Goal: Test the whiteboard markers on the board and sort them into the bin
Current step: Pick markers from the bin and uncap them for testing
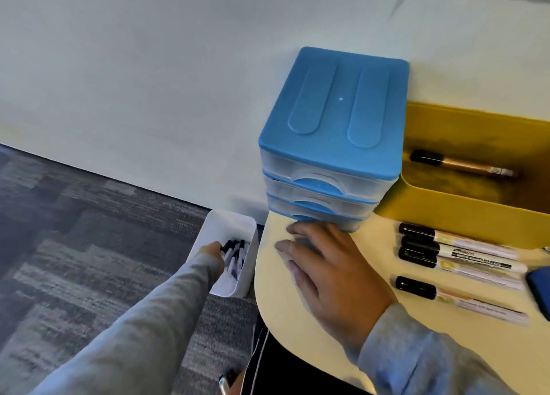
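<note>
A white bin [226, 225] stands on the carpet by the wall, holding several black-capped markers [235, 254]. My left hand [212, 250] reaches down into it, fingers among the markers; whether it grips one is hidden. My right hand [324, 263] rests flat on the cream table [276, 311], fingers spread, beside the base of a blue drawer unit [330, 144]. Several white markers with black caps [458, 257] lie in a row on the table to the right. A yellow bin [464, 207] behind them holds one marker [461, 165].
A dark blue eraser [540, 287] lies at the table's right edge. The white wall or board [148, 67] fills the background. Grey patterned carpet [74, 231] covers the floor on the left. A chair part [229, 376] shows at the bottom.
</note>
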